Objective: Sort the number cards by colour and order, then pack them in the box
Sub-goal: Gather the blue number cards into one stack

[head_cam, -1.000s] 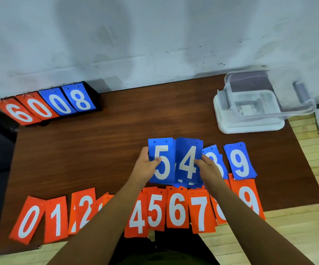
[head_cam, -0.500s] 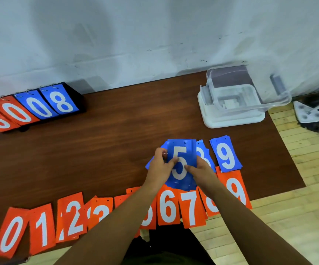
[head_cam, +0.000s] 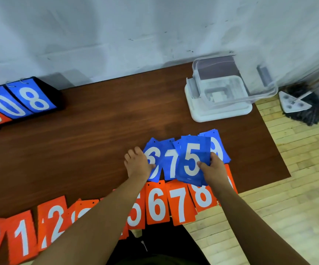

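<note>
Blue number cards lie fanned on the brown table [head_cam: 97, 142]. My left hand [head_cam: 138, 164] rests on the blue 6 card [head_cam: 153, 155], thumb on its face. Beside it lies the blue 7 card [head_cam: 171, 163]. My right hand [head_cam: 213, 170] pinches a stack of blue cards with the blue 5 card [head_cam: 192, 161] on top. A blue 9 card [head_cam: 219, 150] peeks out behind. Orange cards run in a row along the near edge: 0, 1, 2, then orange 6 card [head_cam: 156, 203], orange 7 card [head_cam: 180, 204], orange 8 card [head_cam: 202, 197]. My arms hide some of them.
A clear plastic box [head_cam: 229, 87] sits on its white lid [head_cam: 220, 113] at the far right of the table. A scoreboard flip stand [head_cam: 21, 100] showing 0 and 8 stands at the far left. A mop head [head_cam: 300, 106] lies on the wooden floor to the right.
The blue cards were gathered with 5 on top; now the left hand has spread the 6 and 7 out to the left, while the right hand keeps the stack with the 5.
</note>
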